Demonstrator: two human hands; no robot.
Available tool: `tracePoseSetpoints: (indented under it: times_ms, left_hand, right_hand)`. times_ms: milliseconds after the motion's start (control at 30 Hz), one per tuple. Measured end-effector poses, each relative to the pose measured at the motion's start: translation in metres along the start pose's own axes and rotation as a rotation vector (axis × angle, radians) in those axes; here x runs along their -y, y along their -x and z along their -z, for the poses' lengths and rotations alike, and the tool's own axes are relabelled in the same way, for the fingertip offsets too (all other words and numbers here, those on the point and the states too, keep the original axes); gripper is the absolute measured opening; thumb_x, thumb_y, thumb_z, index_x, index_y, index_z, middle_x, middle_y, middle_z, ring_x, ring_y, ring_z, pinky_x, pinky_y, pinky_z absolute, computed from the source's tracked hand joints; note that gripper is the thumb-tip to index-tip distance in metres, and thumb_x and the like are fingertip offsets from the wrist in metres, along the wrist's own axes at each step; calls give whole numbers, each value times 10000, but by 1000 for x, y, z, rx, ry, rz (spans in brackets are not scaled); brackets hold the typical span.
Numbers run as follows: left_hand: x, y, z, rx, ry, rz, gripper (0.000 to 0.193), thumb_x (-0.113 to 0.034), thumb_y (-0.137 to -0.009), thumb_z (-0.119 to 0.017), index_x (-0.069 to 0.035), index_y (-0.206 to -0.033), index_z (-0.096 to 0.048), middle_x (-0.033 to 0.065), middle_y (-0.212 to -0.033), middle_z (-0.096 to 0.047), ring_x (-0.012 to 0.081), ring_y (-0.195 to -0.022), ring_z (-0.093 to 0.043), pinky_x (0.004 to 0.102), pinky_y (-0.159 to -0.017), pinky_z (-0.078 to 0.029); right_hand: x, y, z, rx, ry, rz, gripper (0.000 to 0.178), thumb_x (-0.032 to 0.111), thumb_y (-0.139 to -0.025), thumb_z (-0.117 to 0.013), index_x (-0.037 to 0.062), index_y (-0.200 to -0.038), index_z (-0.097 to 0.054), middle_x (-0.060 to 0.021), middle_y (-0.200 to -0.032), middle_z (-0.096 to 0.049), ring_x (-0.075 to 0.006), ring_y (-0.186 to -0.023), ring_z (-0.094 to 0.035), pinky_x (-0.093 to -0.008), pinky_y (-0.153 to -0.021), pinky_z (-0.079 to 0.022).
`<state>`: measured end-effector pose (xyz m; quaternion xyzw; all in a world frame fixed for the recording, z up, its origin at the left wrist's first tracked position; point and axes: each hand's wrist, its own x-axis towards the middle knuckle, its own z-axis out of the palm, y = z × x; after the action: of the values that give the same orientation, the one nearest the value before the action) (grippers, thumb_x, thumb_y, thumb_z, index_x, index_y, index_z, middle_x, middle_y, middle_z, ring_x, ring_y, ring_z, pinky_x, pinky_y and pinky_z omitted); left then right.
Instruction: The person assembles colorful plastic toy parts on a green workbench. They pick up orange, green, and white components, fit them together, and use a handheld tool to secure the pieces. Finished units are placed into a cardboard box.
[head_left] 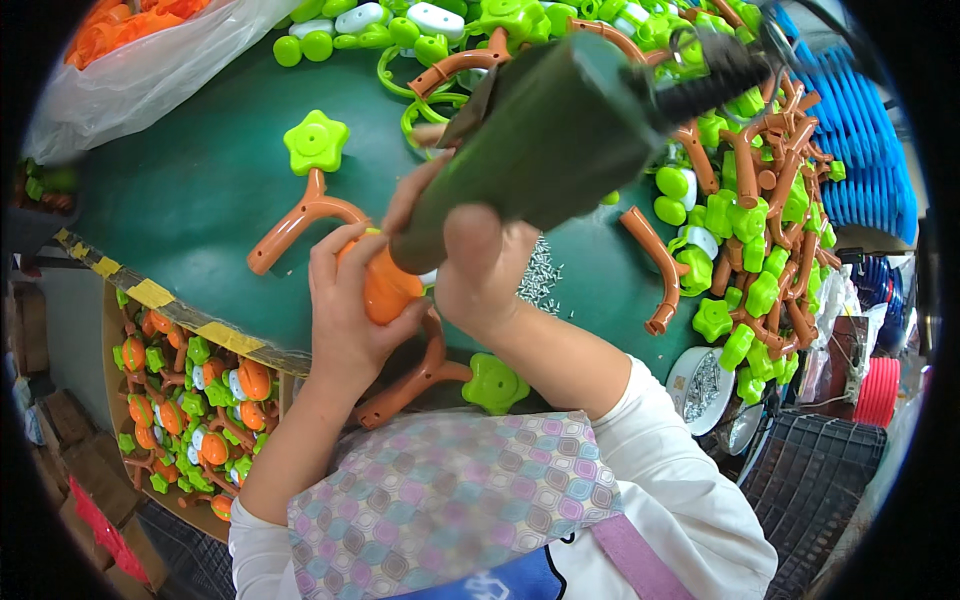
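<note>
My left hand (345,315) is closed around a rounded orange plastic piece (388,287) on the green table. My right hand (482,250) grips a dark green power screwdriver (550,140), slanted over the orange piece. The tool's lower end is close to that piece; its tip is hidden. Just below my hands lies a brown branch-shaped part (425,372), with a green star-shaped piece (494,383) at its end. Beyond my left hand is another brown branch part (305,215), topped by a green star (317,142). Small silver screws (540,278) lie scattered beside my right hand.
Green and brown parts (760,230) are heaped on the right, with a lone brown branch (655,270) nearer. A white tub (700,390) holds screws. At lower left stands a box (285,392) of joined pieces. A plastic bag (150,75) of orange parts sits far left.
</note>
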<state>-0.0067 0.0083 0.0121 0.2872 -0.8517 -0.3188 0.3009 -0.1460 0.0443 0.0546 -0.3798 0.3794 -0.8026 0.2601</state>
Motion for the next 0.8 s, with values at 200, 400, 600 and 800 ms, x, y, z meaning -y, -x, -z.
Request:
tracePoseSetpoints:
  times_ms: [200, 400, 600, 800]
  left_hand:
    - [1, 1, 6, 41, -27, -29, 713, -152, -644, -870, -85, -1266, -529, 166, -1304, -456, 381, -1198, -490, 467, -1015, -434]
    - [-11, -14, 11, 46, -327, -179, 598, -181, -642, -856, -92, -1171, -591, 122, -1270, -515, 349, -1163, -512, 503, -1011, -387]
    - [-13, -16, 10, 111, -293, -230, 466, -164, -674, -832, -93, -1084, -623, 103, -1193, -559, 340, -1124, -528, 483, -961, -394]
    - [-21, -33, 6, 102, -211, -266, 377, -158, -674, -837, -85, -1000, -662, 63, -1003, -602, 302, -1035, -543, 463, -910, -405]
  right_hand:
    - [44, -13, 33, 180, -92, 30, 832, 546, -796, -739, -67, -1287, -465, -100, -813, -658, -154, -721, -638, -279, -686, -525]
    - [41, -3, 76, 9, 132, 12, 981, 766, -776, -644, -53, -1281, -449, -119, -766, -635, -182, -693, -635, -306, -658, -529]
    - [4, 1, 92, -35, 136, 87, 873, 705, -859, -612, -48, -1272, -458, -121, -794, -646, -172, -707, -639, -278, -648, -502]
    - [46, -6, 82, -109, -27, 156, 970, 886, -826, -372, 24, -1265, -443, -104, -729, -577, -222, -649, -590, -379, -655, -529]
